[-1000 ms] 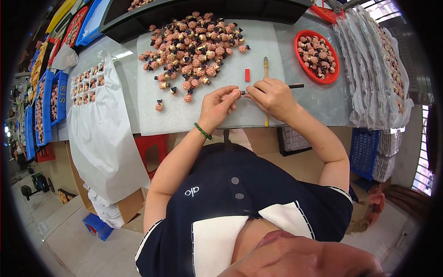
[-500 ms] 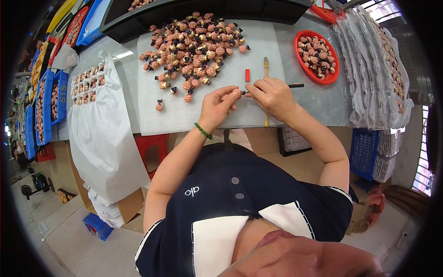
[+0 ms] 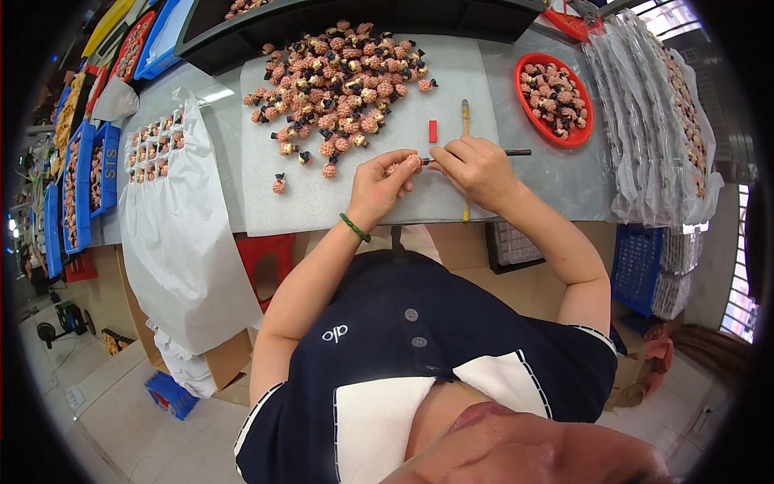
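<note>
My left hand [image 3: 377,189], with a green bracelet at its wrist, is closed on a small pink knobbly figurine [image 3: 413,161]. My right hand [image 3: 482,172] pinches a slim black pen-like tool [image 3: 518,152], whose rear end juts out past the knuckles. The tool's dark tip meets or nearly meets the figurine between the two hands; fingers hide the exact contact. Above them, a pile of similar pink figurines [image 3: 339,81] with dark and cream parts covers the white foam mat [image 3: 266,206]. A yellow-handled brush [image 3: 465,117] and a small red strip [image 3: 433,131] lie beyond my right hand.
A red bowl [image 3: 520,101] of figurines stands at the right, before stacked plastic-wrapped trays [image 3: 637,121]. A long black tray [image 3: 363,24] borders the far side. At left are a white sheet [image 3: 173,234], figurines in a white tray [image 3: 153,149] and blue bins [image 3: 105,165].
</note>
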The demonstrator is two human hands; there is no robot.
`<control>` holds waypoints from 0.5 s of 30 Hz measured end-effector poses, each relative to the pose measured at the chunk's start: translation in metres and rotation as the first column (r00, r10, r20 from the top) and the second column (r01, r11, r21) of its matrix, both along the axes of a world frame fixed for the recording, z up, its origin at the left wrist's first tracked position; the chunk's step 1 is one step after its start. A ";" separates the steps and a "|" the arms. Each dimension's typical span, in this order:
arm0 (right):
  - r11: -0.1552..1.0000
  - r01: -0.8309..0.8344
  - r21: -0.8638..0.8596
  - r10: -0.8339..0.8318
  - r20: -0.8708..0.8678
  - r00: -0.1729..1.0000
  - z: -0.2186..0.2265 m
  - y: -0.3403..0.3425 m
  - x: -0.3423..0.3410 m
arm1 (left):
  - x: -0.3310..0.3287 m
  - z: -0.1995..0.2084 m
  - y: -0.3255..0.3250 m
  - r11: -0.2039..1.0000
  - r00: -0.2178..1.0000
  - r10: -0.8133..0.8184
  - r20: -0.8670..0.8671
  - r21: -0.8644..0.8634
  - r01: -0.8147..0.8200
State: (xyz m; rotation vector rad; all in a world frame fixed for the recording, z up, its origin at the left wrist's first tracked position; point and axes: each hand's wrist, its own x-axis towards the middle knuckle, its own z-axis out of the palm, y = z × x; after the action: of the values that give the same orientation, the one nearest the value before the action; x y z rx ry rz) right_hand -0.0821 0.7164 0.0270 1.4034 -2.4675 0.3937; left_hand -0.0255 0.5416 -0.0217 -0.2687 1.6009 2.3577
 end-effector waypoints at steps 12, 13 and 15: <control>1.000 0.027 0.015 -0.027 0.022 0.999 -0.001 0.003 0.000 | -0.001 -0.001 0.005 1.000 1.000 0.008 0.000 -0.001 -0.008; 1.000 0.028 0.006 -0.028 0.014 1.000 -0.002 0.003 0.000 | -0.001 -0.001 0.005 1.000 1.000 0.008 0.001 -0.001 -0.008; 1.000 0.030 -0.004 -0.030 0.006 1.000 -0.003 0.003 0.000 | -0.001 0.000 0.005 0.999 1.000 0.009 -0.004 -0.031 -0.009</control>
State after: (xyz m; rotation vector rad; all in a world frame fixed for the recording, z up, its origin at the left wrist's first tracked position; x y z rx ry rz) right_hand -0.0818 0.7198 0.0242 1.3642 -2.4882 0.3973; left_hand -0.0268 0.5467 -0.0220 -0.2786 1.6427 2.3431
